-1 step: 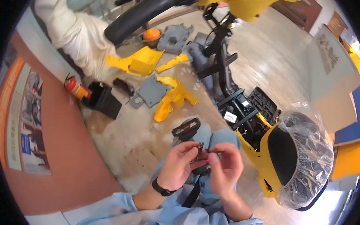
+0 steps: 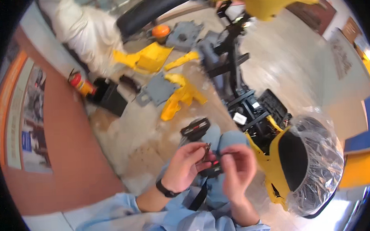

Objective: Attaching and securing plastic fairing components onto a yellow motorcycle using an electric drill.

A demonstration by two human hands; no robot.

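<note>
In front of my lap, my left hand [image 2: 187,161] is closed, with a small dark metal piece [image 2: 207,149] pinched between thumb and fingers. My right hand [image 2: 238,162] is just to its right, its thumb and fingertips pressed together. Blur hides what those fingers hold, if anything. Below and between the hands is a black tool part [image 2: 212,170] with a red spot. A black block with a red stripe [image 2: 196,129] shows beyond my left hand; it looks like the battery end of a cordless drill, the middle hidden by my hand.
A partly stripped scooter [image 2: 237,76] stands ahead to the right, its seat [image 2: 315,163] wrapped in clear plastic. Yellow panels [image 2: 184,95] and grey covers [image 2: 159,89] lie on the floor. A fire extinguisher [image 2: 81,83] and black bin [image 2: 110,98] are left. Someone's white trouser leg [image 2: 95,37] shows behind.
My right hand has moved slightly right, away from my left, and is more blurred. The left still pinches the metal piece. The whole view has shifted a little.
</note>
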